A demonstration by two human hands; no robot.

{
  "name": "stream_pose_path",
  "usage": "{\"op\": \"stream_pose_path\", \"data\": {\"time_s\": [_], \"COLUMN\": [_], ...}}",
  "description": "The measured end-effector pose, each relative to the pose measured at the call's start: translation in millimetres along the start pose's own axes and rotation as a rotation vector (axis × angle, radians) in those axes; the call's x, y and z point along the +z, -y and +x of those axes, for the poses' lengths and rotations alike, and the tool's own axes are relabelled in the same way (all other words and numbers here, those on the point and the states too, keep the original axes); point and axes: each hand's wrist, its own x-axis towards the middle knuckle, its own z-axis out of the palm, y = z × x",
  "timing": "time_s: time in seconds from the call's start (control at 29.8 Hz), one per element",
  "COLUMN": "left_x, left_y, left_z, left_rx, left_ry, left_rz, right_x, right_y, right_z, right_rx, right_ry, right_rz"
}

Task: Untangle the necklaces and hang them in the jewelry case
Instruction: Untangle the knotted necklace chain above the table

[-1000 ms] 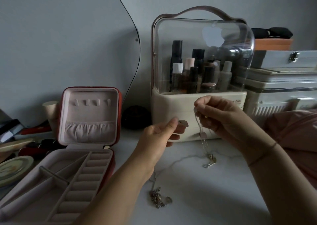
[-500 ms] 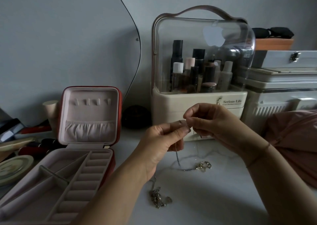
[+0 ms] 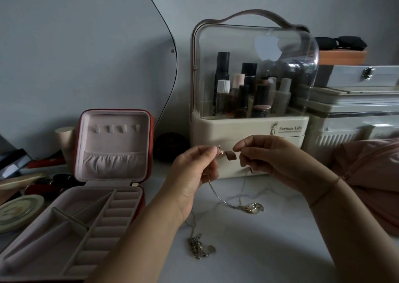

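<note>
- Thin silver chain necklace (image 3: 216, 193) w/ gold-tone pendant (image 3: 253, 207): v. light, limp, no stiffness. Prob. slips thru fingers & knots easily. Fine links likely to snap if yanked.
- Best taken at the ends, by the small rose-gold clasp (image 3: 219, 149), w/ a fingertip pinch only. Lifting mid-chain would prob. let the pendant swing & re-tangle.
- Strung betw. both hands in front of cream cosmetics organiser w/ clear dome (image 3: 248, 127). Middle sags to white tabletop (image 3: 269, 256), pendant lying on it.
- Left hand (image 3: 192, 174): thumb & forefinger pinched on clasp end, other fingers curled loosely beneath.
- Right hand (image 3: 272, 157): fingertips pinched on other end, strand dropping from it. Exact contact hard to make out.
- Hands apart, roughly level, clear gap betw. them.
- Bunched gold-tone second necklace (image 3: 197, 247) on tabletop just beside left forearm, touched by neither hand. Can't tell if any strand links it to the first.
- Red square jewellery case w/ pink lining (image 3: 151, 136) open at far left, well apart from hands. Row of hooks in lid (image 3: 116, 128) bare.
</note>
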Motion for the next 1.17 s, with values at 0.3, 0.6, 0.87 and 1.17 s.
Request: {"op": "stream_pose_path", "data": {"time_s": [0.3,0.6,0.87,1.17], "left_x": [-4.3,-9.0,-14.2,-9.5], "left_y": [7.7,18.6,24.6,21.9], "left_z": [-1.6,-9.6,-12.8,-8.3], "left_rx": [0.068,0.099,0.107,0.076], "left_ry": [-0.09,0.006,0.003,0.111], "left_rz": [0.519,1.163,1.206,0.85], "right_x": [-10.5,-19.8,-20.1,-1.8], "right_y": [24.8,86.3,123.3,125.2], "right_z": [-4.5,-9.4,-3.5,1.1], "right_rx": [-0.011,-0.275,-0.419,-0.386], "right_ry": [-0.081,-0.013,0.004,0.061], "right_rz": [0.238,0.362,0.415,0.448]}}
